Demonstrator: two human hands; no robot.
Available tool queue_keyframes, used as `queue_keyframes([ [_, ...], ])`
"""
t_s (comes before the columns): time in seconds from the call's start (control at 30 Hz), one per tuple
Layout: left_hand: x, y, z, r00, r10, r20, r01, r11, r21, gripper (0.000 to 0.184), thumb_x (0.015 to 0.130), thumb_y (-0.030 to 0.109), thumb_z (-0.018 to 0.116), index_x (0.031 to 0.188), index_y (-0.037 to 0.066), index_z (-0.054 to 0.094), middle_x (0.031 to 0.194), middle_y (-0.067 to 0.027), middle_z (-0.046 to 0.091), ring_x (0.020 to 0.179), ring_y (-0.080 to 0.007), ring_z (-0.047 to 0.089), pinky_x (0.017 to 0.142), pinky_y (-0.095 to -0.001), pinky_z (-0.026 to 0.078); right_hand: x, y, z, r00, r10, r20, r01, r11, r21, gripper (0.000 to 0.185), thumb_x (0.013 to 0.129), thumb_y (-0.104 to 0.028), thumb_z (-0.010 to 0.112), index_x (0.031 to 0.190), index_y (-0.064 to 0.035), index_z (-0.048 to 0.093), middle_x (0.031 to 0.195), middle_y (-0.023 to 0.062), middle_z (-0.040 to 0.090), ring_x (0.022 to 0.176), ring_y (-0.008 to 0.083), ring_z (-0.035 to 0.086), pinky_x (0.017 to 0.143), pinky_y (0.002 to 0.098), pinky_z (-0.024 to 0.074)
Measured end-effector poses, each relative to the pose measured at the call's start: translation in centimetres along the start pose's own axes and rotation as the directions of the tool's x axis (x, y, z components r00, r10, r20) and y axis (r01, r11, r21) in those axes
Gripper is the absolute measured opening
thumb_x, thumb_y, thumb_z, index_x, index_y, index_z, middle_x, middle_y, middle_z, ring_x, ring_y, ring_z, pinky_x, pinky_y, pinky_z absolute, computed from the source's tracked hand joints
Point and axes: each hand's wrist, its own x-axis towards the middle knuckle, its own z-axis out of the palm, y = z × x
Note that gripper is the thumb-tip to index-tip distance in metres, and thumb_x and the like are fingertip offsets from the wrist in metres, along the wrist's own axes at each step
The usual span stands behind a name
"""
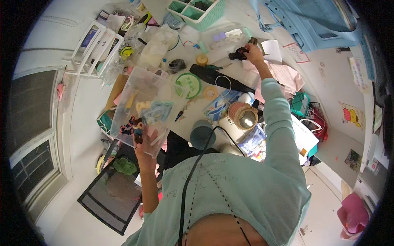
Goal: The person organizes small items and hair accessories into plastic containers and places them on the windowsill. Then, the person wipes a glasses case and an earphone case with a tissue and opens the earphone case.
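My left hand (144,151) is at the near end of a clear plastic box (137,88), its fingers closed around a bunch of dark and colourful hair ties (131,126). Inside the box lie a light blue bundle (156,112) and a yellowish piece (142,106). Across the table, my right hand (253,55) has its fingers closed on a dark bunched item (239,53), beside a white paper (271,51) and pink cloth (285,76). What the dark item is cannot be made out.
Around the table are a green round lid (188,85), a black pouch (219,78), tape rolls (202,60), a grey-blue cup (202,134) and a round mirror (247,118). A divided green basket (201,14) and blue bag (303,24) stand behind.
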Motion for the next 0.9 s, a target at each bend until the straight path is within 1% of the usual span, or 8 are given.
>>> queue_keyframes([
  [0.27,0.6,-0.4,-0.1,1.000,-0.012,0.010,0.012,1.000,-0.016,0.080,0.064,0.042,0.067,0.126,0.013,0.025,0.124,-0.0078,0.036,0.106,-0.0297,0.044,0.086,-0.0428,0.040,0.9,1.6,-0.6,0.967,-0.008,0.253,-0.009,0.998,0.066,0.035,0.063,-0.014,0.065,0.096,-0.0043,0.054,0.075,0.0084,0.060,0.074,0.0192,0.057,0.066,0.0288,0.0452],
  [0.37,0.6,-0.4,0.2,1.000,-0.006,-0.005,0.006,1.000,-0.004,0.080,0.064,0.041,0.067,0.126,0.013,0.025,0.124,-0.0079,0.037,0.105,-0.0295,0.045,0.085,-0.0418,0.041,2.3,5.3,0.9,0.926,-0.060,0.374,-0.122,0.888,0.444,0.028,0.069,-0.011,0.061,0.095,-0.0065,0.053,0.076,0.0041,0.057,0.073,0.0149,0.056,0.062,0.0270,0.0460],
  [0.47,0.9,-0.5,0.0,1.000,0.000,0.000,0.000,0.999,0.037,0.080,0.064,0.043,0.066,0.126,0.014,0.025,0.124,-0.0079,0.036,0.105,-0.0293,0.045,0.085,-0.0417,0.041,0.9,3.8,-2.1,0.942,0.107,0.320,-0.303,0.682,0.665,0.020,0.074,-0.006,0.052,0.094,-0.0082,0.052,0.081,0.0020,0.054,0.073,0.0125,0.054,0.060,0.0259,0.0466],
  [0.53,0.9,-0.6,-0.1,1.000,0.002,-0.003,-0.002,0.999,0.054,0.080,0.065,0.044,0.065,0.126,0.014,0.024,0.125,-0.0080,0.035,0.105,-0.0292,0.044,0.086,-0.0421,0.040,1.1,5.2,-2.3,0.979,-0.154,0.134,0.036,0.776,0.629,0.021,0.075,-0.004,0.047,0.095,-0.0090,0.052,0.085,0.0028,0.053,0.075,0.0122,0.053,0.061,0.0278,0.0473],
  [0.6,0.9,-0.6,0.0,1.000,0.009,-0.018,-0.008,0.998,0.063,0.080,0.065,0.046,0.064,0.127,0.015,0.023,0.126,-0.0079,0.034,0.106,-0.0293,0.043,0.086,-0.0427,0.039,1.9,5.4,-2.1,0.912,0.270,0.309,-0.408,0.513,0.756,0.026,0.071,0.001,0.045,0.093,-0.0076,0.054,0.089,0.0053,0.054,0.081,0.0181,0.054,0.067,0.0335,0.0474],
  [0.7,1.0,-0.5,0.4,1.000,0.007,0.003,-0.007,0.999,0.047,0.079,0.066,0.045,0.063,0.127,0.017,0.022,0.127,-0.0076,0.032,0.107,-0.0297,0.042,0.087,-0.0429,0.038,2.8,4.8,-2.1,0.999,0.032,-0.029,-0.030,0.997,0.077,0.024,0.062,-0.002,0.053,0.086,-0.0022,0.058,0.098,0.0132,0.054,0.095,0.0306,0.049,0.086,0.0361,0.0379],
  [0.73,0.9,-0.4,0.6,1.000,0.007,-0.003,-0.007,0.998,0.059,0.079,0.066,0.045,0.063,0.127,0.017,0.022,0.127,-0.0074,0.032,0.108,-0.0297,0.042,0.087,-0.0430,0.038,2.7,4.5,-1.7,0.987,-0.135,-0.090,0.138,0.990,0.034,0.025,0.063,-0.002,0.052,0.087,-0.0057,0.059,0.109,0.0126,0.048,0.096,0.0287,0.049,0.086,0.0359,0.0386],
  [0.9,1.1,-0.5,-0.3,1.000,-0.021,-0.021,0.022,0.999,0.033,0.078,0.066,0.043,0.063,0.127,0.016,0.023,0.127,-0.0069,0.033,0.108,-0.0303,0.042,0.087,-0.0438,0.037,2.3,3.2,-0.6,0.978,-0.172,0.123,0.174,0.985,-0.010,0.027,0.064,-0.002,0.053,0.089,-0.0125,0.059,0.122,0.0163,0.036,0.102,0.0304,0.045,0.084,0.0373,0.0405],
])
